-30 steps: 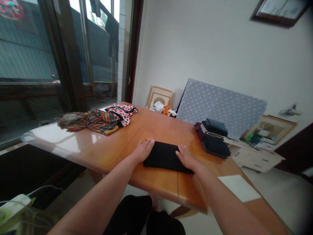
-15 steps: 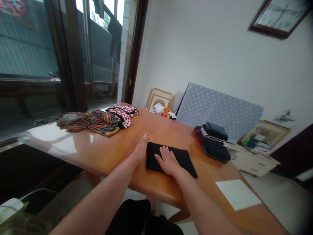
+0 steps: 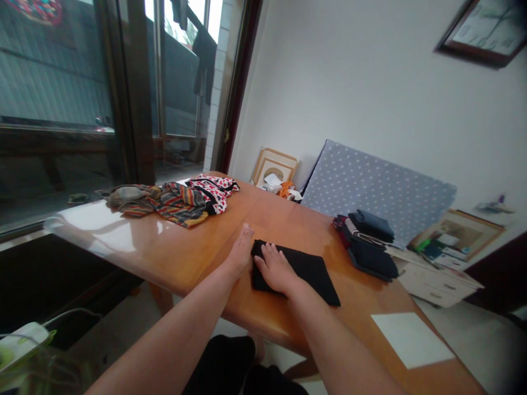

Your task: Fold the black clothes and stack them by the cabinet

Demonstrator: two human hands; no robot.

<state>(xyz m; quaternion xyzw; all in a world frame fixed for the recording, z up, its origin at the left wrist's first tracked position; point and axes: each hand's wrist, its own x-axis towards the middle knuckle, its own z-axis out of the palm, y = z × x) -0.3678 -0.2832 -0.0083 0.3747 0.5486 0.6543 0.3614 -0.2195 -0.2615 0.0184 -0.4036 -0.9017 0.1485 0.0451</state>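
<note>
A folded black garment [image 3: 310, 271] lies flat on the wooden table [image 3: 181, 258] in front of me. My right hand [image 3: 275, 267] rests palm down on its left part, fingers stretched out. Against the garment's left edge stands my left hand [image 3: 242, 248], on its side with straight fingers and the thumb side up. Neither hand grips anything. The cloth under my right palm is hidden.
Crumpled striped clothes [image 3: 177, 200] and a red-and-white patterned cloth [image 3: 216, 189] lie at the table's far left. A stack of folded clothes [image 3: 368, 241] stands at the right edge. A white sheet [image 3: 411, 339] lies near the right front.
My right hand has slid left over the black garment, closer to my left hand. The left hand stays at the garment's left edge. The whole view has shifted slightly.
</note>
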